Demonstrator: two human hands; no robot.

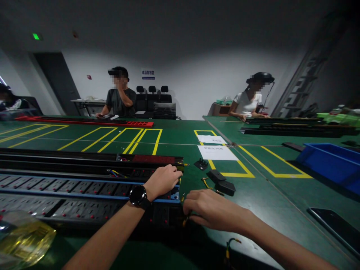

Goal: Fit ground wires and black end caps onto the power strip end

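Observation:
Long black rails with rows of sockets (84, 208) lie side by side on the green table, their ends near the middle. My left hand (163, 182), with a black watch on the wrist, rests over the end of a blue-edged socket rail (98, 189), fingers curled down; what is under them is hidden. Beside it, my right hand (206, 208) pinches at the end of the nearest rail, where a small yellow wire end (185, 221) shows under the fingertips. Black end pieces (225, 187) and a yellow-green wire (207, 183) lie just beyond my right hand.
A blue bin (332, 165) and a phone (334, 225) are at the right. Paper sheets (218, 152) lie beyond the hands. A clear yellow package (28, 238) sits at the near left, a loose wire (228, 249) at the near edge. Other people sit across the table.

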